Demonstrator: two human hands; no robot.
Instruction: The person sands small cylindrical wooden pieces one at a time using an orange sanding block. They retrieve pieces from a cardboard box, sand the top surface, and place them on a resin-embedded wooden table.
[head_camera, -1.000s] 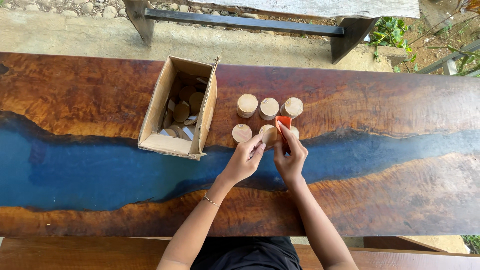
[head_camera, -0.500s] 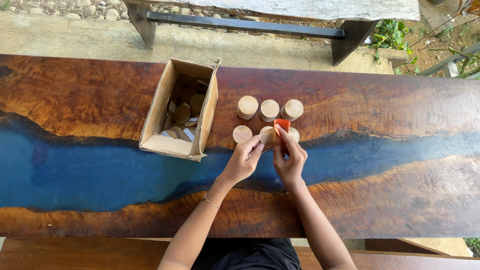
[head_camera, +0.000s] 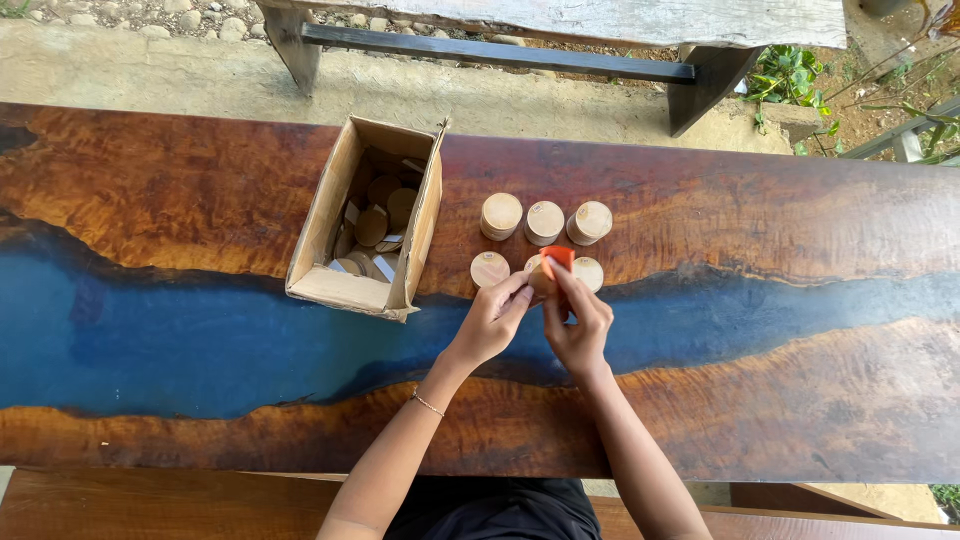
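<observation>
The table (head_camera: 800, 400) carries an open cardboard box (head_camera: 365, 290) and wooden cylinders (head_camera: 545, 222). Left hand (head_camera: 492, 322) pinches the middle front cylinder (head_camera: 538, 272); right hand (head_camera: 578, 325) grips an orange pad (head_camera: 557, 258) against it. The cylinder looks light, rigid and smooth: hold by its sides.

The right hand (head_camera: 578, 325) mostly hides the middle wooden cylinder (head_camera: 540, 275), perhaps held.

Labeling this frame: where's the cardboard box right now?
In the head view, the cardboard box sits open on the wood-and-blue table, left of centre, just left of the round wooden pieces and up-left of the left hand.
</observation>
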